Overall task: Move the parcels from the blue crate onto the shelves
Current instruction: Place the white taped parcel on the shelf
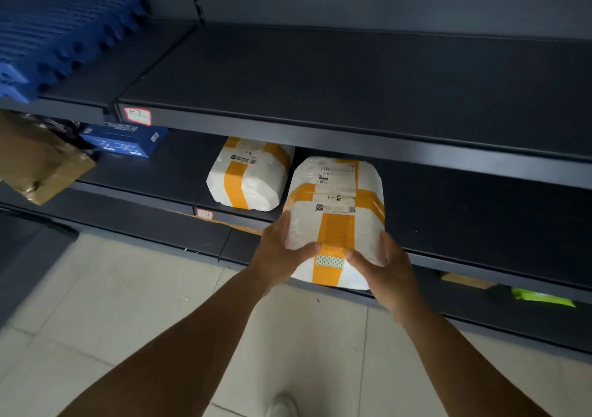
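A white parcel (336, 221) wrapped with orange tape, marked "1-8", is held at the front edge of the middle shelf (480, 211). My left hand (282, 253) grips its left near corner and my right hand (387, 275) grips its right near corner. The parcel's far end reaches under the upper shelf (352, 77). A second white parcel (250, 173) with orange tape lies on the same middle shelf, just left of the held one. The blue crate is not in view.
A blue box (128, 141) and a brown taped parcel (38, 163) sit at the left of the middle shelf. Blue foam mats (54, 38) lie on the upper shelf's left end. A green packet (541, 298) lies on the lowest shelf. Beige floor tiles (128, 304) are below.
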Demonstrator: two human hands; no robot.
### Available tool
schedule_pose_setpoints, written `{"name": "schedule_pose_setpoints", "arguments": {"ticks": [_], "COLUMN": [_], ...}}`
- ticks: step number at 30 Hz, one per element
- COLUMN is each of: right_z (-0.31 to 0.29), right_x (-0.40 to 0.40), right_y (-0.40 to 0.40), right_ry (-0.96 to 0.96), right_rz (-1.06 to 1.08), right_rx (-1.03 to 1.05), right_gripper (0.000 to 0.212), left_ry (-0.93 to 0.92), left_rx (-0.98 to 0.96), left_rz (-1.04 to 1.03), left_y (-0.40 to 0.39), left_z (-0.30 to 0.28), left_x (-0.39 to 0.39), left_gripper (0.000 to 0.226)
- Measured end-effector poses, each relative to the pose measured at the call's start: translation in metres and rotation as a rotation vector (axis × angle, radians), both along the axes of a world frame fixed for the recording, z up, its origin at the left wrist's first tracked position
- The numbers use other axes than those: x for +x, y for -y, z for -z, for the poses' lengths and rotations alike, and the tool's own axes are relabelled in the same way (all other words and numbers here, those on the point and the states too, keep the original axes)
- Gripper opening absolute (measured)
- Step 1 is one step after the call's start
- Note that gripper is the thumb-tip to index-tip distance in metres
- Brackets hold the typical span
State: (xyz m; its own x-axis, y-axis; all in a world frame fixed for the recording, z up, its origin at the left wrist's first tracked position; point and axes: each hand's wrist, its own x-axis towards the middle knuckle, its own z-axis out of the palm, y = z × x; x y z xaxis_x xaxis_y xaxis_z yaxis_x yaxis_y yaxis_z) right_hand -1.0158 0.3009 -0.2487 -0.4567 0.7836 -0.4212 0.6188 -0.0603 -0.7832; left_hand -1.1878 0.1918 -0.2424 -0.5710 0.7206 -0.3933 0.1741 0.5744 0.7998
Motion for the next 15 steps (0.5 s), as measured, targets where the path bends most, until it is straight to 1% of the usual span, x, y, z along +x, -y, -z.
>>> {"name": "schedule_pose_setpoints", "arguments": {"ticks": [1, 3, 5, 9, 11, 15], "right_z": [0.008, 0.022, 0.036, 0.053, 0.059, 0.069], "right_x": [-0.011, -0.031, -0.047, -0.071, -0.08, -0.091], "right_y": [-0.01, -0.03, -0.047, -0.074, -0.083, -0.096], "right_ry": [-0.012, -0.029, -0.04, -0.03, -0.01, 0.031], "right_rz": [0.009, 0.021, 0.04, 0.067, 0.071, 0.056], "right_rx": [0.005, 0.022, 0.039, 0.097, 0.12, 0.177], "right_gripper": [0.107, 0.095, 0.085, 0.074, 0.072, 0.076], "left_ry": [-0.027, -0.103, -0.176, -0.208, -0.217, -0.254], "left_rx": [-0.003, -0.043, -0.037, -0.03, -0.039, -0.053], "left_rz": [0.009, 0.015, 0.048, 0.109, 0.129, 0.173], "left_y": [-0.012, -0.034, -0.056, -0.09, -0.104, -0.12], "left_z": [0.004, 0.016, 0.027, 0.045, 0.051, 0.062], "left_x": [-0.011, -0.032, -0.049, -0.073, -0.08, -0.084], "left_gripper": [0.084, 0.088, 0.09, 0.094, 0.094, 0.09]}}
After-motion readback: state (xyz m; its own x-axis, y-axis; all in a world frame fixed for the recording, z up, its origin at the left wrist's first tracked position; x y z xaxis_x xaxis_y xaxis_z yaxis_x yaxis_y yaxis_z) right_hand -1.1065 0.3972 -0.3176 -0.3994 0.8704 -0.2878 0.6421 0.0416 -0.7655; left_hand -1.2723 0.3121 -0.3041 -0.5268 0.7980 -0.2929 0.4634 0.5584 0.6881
